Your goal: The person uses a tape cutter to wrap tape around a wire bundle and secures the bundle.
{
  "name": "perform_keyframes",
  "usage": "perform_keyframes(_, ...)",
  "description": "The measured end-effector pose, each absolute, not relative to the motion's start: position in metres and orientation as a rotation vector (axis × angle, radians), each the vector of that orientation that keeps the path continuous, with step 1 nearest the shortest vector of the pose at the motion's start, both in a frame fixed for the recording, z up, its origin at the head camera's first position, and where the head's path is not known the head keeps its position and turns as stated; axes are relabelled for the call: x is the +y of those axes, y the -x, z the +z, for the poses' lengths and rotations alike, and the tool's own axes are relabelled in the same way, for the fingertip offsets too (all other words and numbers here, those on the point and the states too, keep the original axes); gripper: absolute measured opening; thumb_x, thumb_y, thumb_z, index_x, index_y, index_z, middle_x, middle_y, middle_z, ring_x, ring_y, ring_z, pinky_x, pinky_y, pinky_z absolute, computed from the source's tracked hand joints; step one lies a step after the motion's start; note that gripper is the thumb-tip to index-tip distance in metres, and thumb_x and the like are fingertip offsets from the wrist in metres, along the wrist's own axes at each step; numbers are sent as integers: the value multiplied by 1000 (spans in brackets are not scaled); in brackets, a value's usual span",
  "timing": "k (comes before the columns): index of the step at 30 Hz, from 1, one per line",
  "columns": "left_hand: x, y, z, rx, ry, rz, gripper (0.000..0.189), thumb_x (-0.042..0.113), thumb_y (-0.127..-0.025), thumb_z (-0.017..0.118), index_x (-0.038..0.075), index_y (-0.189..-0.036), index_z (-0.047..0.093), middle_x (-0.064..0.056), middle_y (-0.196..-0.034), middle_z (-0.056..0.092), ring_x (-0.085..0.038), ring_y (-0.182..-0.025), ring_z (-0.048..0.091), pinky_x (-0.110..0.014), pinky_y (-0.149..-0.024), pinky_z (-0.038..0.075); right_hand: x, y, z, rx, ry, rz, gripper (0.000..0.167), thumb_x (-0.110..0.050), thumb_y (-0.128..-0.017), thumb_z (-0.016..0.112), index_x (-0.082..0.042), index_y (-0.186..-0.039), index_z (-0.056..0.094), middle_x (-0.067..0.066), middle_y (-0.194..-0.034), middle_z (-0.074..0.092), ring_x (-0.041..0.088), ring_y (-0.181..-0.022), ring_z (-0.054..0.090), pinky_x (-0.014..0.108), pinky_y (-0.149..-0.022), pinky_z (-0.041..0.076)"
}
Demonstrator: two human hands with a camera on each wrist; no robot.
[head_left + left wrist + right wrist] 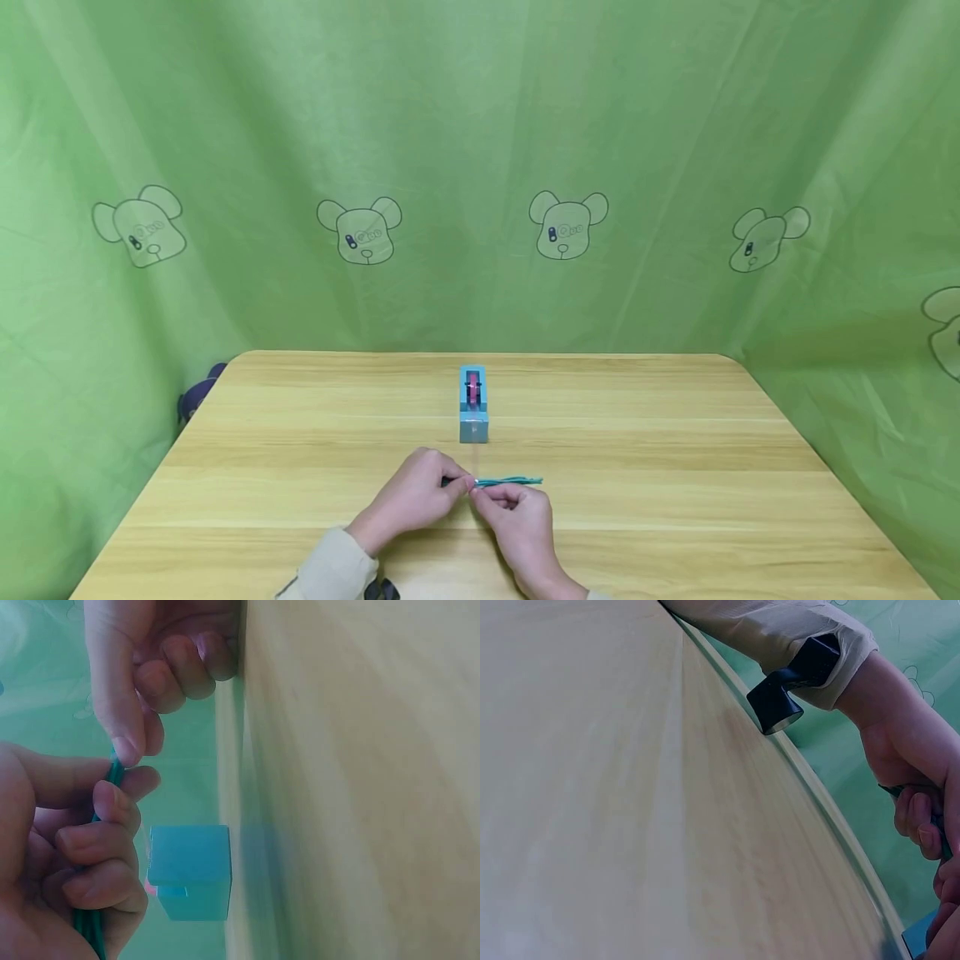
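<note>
My left hand [412,493] grips a thin bundle of green strands [513,481] above the table, with fingers curled round it in the left wrist view. The bundle's free end sticks out to the right. Thumb and forefinger of my right hand [522,532] pinch the bundle close by my left fingertips. Straight ahead stands a blue tape dispenser [473,430] with a pink-cored roll. A faint clear strip of tape [475,459] runs from it towards my fingers. In the left wrist view the dispenser [189,859] shows beyond both hands.
The wooden table [637,433] has rounded far corners. Green curtains [465,125] with printed bear heads hang around it. A dark purple object [198,392] shows beyond the far left edge. A black device [821,660] is on my left sleeve.
</note>
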State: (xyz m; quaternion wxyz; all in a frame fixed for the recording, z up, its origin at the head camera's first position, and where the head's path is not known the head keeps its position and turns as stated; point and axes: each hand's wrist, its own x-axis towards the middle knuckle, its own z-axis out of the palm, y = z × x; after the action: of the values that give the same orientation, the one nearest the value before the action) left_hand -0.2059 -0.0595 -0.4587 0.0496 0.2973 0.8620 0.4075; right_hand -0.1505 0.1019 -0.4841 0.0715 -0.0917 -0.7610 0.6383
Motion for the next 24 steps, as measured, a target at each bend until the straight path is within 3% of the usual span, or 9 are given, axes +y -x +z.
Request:
perform_keyframes(13, -60, 206, -458, 2584, -831, 1271, 17, 16, -94, 66, 16, -87, 81, 9, -87, 74, -4, -42, 37, -23, -44, 36, 102, 151, -495, -2257, 223, 1876, 12, -15, -82, 82, -4, -81, 76, 4, -71, 69, 9, -64, 60, 19, -58, 49)
perform_keyframes(24, -59, 208, -458, 2576, -841, 1248, 37, 16, -96, 64, 14, -59, 70, 6, -93, 74, -4, -40, 30, -21, -43, 32, 103, 153, -493, -2273, 216, 1855, 10, -13, -82, 81, -5, -81, 75, 3, -72, 70, 10, -64, 62, 20, -59, 51)
